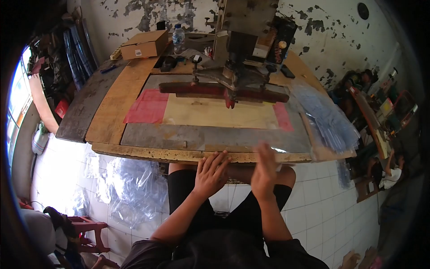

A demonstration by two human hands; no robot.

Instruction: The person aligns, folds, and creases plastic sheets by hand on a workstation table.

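My left hand point(211, 174) rests at the front edge of the worktable point(148, 154), fingers spread, holding nothing. To its right my right hand point(264, 172) is raised near the same edge, its fingers smeared by motion. Beyond both hands a metal press with a red-and-dark bar point(210, 91) hangs over a pale yellow sheet point(210, 117). Pink pieces point(145, 106) lie at the sheet's two ends, on a grey plate point(165, 137).
Clear plastic sheets point(329, 119) lie stacked at the table's right. A cardboard box point(144, 45) and a water bottle point(178, 36) stand at the back. More plastic point(132, 190) is on the floor at left, near a red stool point(92, 233). Other people sit at right.
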